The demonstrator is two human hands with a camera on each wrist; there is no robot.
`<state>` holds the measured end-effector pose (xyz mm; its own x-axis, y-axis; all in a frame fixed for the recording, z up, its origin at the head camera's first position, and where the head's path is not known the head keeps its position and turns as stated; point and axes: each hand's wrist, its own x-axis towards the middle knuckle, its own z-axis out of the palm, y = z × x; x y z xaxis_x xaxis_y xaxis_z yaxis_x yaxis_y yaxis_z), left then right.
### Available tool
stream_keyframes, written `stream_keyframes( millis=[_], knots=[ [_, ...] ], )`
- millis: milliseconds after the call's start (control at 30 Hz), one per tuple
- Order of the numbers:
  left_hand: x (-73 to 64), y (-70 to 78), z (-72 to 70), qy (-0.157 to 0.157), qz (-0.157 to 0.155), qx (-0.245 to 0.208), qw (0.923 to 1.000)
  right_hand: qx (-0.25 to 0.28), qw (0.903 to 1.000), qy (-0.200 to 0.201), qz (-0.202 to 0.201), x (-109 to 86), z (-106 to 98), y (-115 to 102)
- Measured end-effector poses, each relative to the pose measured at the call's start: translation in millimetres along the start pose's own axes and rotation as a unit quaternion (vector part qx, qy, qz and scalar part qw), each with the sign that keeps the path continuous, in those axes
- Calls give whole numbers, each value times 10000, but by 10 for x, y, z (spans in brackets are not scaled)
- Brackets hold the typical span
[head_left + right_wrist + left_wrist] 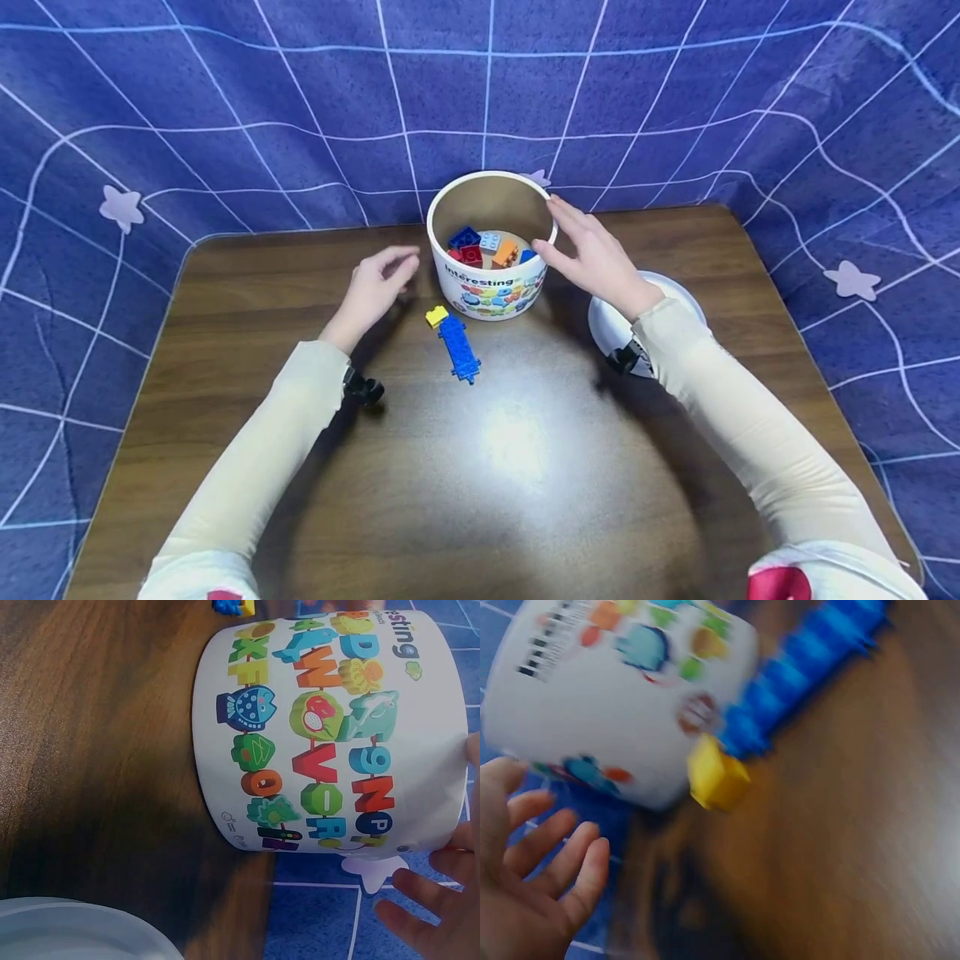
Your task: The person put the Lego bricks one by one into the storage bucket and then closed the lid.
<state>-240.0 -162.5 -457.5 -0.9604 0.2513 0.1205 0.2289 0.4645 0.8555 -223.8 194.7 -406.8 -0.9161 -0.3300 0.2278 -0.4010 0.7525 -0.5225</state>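
A white printed bucket [491, 287] stands at the back of the table. Inside lie several building bricks, among them a red brick [471, 255], an orange brick [505, 253] and a light grey brick [490, 242]. My right hand [596, 254] has its fingers extended, fingertips right at the bucket's right rim. To the left of the bucket is my left hand [377, 282], fingers loosely bent around nothing. Between that hand and the bucket's foot lies a long blue wheeled brick base [458, 343], with a yellow brick [718, 776] at its far end.
On the right, a white plate [678, 292] sits partly under my right forearm. A blue cloth with white grid lines [337, 92] hangs behind the wooden table [450, 475]. Small cameras are strapped at both wrists.
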Motion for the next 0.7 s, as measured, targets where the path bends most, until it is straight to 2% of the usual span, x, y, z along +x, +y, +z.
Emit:
stream_keyframes(
  millis=[67,133,233,333,433,700],
  knots=[
    [-86,-78,-11,-366,70,675,9970,17,10000,10,4,-1,0,-1],
    [-158,-130,-2,-745,143,1145,9905,28,10000,15,0,-2,2,-3],
    [-234,-159,36,-1188,128,1473,9818,23,10000,19,-38,2,9,7],
    [-271,-163,90,-1410,84,1655,9760,20,10000,29,-47,1,5,14],
    [-294,-181,141,-1445,73,1769,9735,40,10000,6,-22,-1,7,10],
    [-359,-236,166,-1149,235,1828,9761,72,10000,-31,19,-1,17,-2]
  ],
)
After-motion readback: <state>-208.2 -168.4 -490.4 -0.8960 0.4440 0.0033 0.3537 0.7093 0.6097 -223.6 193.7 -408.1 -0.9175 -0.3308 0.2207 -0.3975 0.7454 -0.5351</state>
